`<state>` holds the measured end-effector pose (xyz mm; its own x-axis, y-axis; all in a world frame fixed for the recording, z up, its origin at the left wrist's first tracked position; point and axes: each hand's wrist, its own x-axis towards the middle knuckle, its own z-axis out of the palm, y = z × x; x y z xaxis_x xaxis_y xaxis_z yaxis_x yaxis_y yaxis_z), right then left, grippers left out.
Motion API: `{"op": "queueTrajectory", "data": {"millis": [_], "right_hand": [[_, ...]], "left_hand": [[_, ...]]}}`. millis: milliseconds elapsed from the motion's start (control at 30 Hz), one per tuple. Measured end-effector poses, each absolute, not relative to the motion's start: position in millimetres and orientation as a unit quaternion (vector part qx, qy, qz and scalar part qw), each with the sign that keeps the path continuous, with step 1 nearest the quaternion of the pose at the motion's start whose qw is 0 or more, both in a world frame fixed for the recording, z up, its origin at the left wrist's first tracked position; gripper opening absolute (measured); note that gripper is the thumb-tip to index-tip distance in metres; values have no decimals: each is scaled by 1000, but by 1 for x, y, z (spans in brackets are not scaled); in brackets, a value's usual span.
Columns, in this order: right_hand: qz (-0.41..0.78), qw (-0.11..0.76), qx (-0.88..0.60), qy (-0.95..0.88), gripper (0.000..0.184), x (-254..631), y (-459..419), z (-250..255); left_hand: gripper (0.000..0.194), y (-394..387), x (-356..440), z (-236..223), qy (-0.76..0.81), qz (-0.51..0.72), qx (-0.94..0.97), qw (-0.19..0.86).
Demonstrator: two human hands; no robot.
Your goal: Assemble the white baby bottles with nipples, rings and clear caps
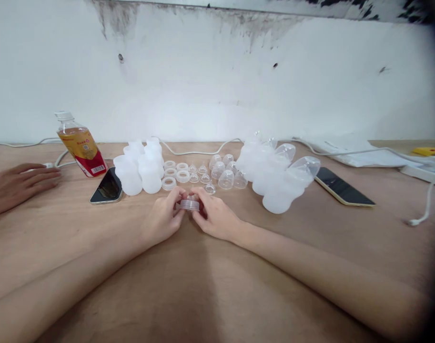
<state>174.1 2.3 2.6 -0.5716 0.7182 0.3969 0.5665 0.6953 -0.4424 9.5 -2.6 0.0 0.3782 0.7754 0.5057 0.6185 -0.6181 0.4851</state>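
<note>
Between my left hand (167, 213) and my right hand (214, 213), a translucent baby bottle collar ring (189, 205) is gripped by the fingertips of both. A small clear tip shows above it, partly hidden by the fingers. Just beyond my hands lie several more collar rings (169, 183) in rows. Clear bottle nipples (205, 178) stand beside them, one of them (210, 189) close to my right hand. Farther right are clear domed caps (226, 179). White bottle bodies (150, 174) without tops stand on the left.
White bottles with clear tops (278, 190) stand at right, near a phone (344, 187). Another phone (107, 186) and a drink bottle (82, 150) are at left, beside another person's hand (22, 186). White cables (203, 153) run along the wall; a plastic bag (346, 150) lies at back right.
</note>
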Motion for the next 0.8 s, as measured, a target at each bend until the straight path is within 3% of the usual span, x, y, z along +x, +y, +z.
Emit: {"op": "queueTrajectory", "data": {"millis": [333, 533, 800], "right_hand": [[180, 287, -376, -863, 26, 173, 2, 2], [257, 324, -381, -827, 22, 172, 6, 5], [244, 335, -381, -827, 24, 173, 7, 5]], "left_hand": [[17, -1, 12, 0, 437, 346, 818, 142], [13, 4, 10, -5, 438, 373, 780, 246], [14, 5, 9, -2, 436, 380, 774, 256]]}}
